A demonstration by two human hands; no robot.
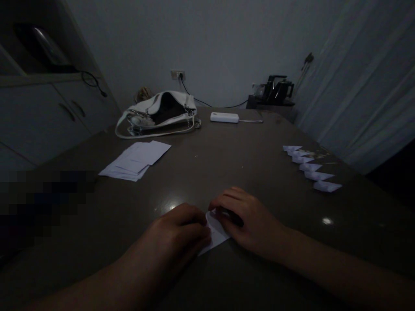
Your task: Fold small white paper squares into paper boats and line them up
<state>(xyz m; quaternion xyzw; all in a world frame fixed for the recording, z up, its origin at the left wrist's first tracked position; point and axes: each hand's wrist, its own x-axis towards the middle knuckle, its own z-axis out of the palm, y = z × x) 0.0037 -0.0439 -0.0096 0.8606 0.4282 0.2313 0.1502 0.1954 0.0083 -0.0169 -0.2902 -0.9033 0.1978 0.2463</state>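
Note:
A small white piece of folded paper [214,231] lies on the dark table between my two hands. My left hand [181,231] presses on its left side, with curled fingers partly covering it. Thumb and fingers of my right hand [244,218] pinch the paper's upper right edge. The covered parts of the folds are hidden, and the light is dim. Over to the right, several folded paper boats [319,176] stand in a row. A loose stack of white paper sheets [134,160] lies at the left, beyond my left hand.
Toward the back of the table [227,147] are a white handbag [158,113] and a white power bank [224,117] with a short cable. Black kettles [279,90] stand on a stand behind the right corner. A pale curtain [353,82] hangs at the right.

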